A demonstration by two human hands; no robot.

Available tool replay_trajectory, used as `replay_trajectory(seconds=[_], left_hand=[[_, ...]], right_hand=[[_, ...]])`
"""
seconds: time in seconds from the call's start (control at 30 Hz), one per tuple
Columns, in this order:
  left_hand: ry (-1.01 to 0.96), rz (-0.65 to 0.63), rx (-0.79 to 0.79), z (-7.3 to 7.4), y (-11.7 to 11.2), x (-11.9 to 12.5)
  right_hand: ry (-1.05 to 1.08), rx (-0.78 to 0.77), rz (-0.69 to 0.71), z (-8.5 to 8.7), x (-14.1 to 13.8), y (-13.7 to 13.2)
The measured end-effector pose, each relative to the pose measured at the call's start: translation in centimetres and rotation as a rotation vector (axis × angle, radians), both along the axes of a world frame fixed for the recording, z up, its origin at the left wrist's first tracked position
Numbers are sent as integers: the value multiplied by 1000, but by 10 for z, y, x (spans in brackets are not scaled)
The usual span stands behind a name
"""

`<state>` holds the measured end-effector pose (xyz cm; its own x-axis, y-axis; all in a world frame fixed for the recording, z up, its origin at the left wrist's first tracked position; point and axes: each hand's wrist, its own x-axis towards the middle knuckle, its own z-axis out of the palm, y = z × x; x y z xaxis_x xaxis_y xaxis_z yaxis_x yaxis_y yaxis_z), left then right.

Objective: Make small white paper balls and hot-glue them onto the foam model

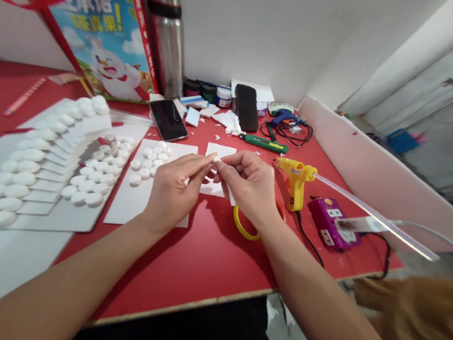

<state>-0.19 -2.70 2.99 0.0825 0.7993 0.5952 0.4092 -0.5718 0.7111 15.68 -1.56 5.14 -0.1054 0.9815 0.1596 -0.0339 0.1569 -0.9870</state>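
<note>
— Left hand [173, 186]?
— Clenched in a pinch on the white bit [217, 159], thumb and forefinger at its left end.
— And the right hand [249, 185]?
— Pinching the same bit from its right end. Both grips closed on it, fingertips almost touching.
— Place of the bit?
— Up in the air, just above the red worktop [203, 258], over a small paper [220, 151], about the middle of the scene.
— Long axis?
— Hard to tell: very small, mostly hidden by the fingertips. Seems to run left to right, from one grip to the other.
— Nearer hand?
— Neither. Right between the two, shared equally.
— Around the left hand?
— A white sheet [128, 209] with a group of white rounds [147, 164], just left of the knuckles. Farther left, cards [47, 181] carrying rows of the same rounds.
— Around the right hand?
— A yellow glue gun [295, 178], upright just to the right, nozzle pointing left toward the hands, glue stick [376, 217] reaching out to the right. Under the wrist, a yellow scissors loop [241, 225], partly hidden. Near right, a purple power strip [331, 221].
— On the far side?
— A phone [168, 120], a green knife [262, 143] and a steel flask [165, 32], all well apart from the hands.
</note>
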Motion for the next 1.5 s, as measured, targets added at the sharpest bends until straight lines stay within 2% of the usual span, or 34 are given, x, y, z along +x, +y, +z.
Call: replay_trajectory(seconds=[0.1,0.17,0.3,0.53,0.63,0.7,0.87,0.93,1.03,1.27,1.43,1.5], left_hand=[[-202,-125,-230,2,5,-7],[-229,-201,-273,3,9,-11],[-111,-228,-153,8,11,-14],[48,-76,33,7,4,-6],[79,-25,46,4,4,-4],[68,-12,20,3,5,-3],[13,-30,-43,1,8,-8],[19,-49,-46,0,9,-9],[8,-49,-44,0,9,-10],[-49,-32,-117,4,6,-5],[-27,4,-50,4,2,1],[21,43,-8,5,1,2]], right_hand=[[-6,-29,88,4,5,3],[23,-45,135,5,7,5],[66,-42,177,6,8,6],[22,-29,120,3,3,3],[25,-51,102,2,2,3],[95,-157,158,3,4,6],[281,-550,314,8,13,16],[288,-609,364,9,14,17],[242,-535,365,8,15,15],[109,-237,187,1,9,11],[-183,57,-80,-2,-1,1],[-245,115,-119,-3,-3,-3]])
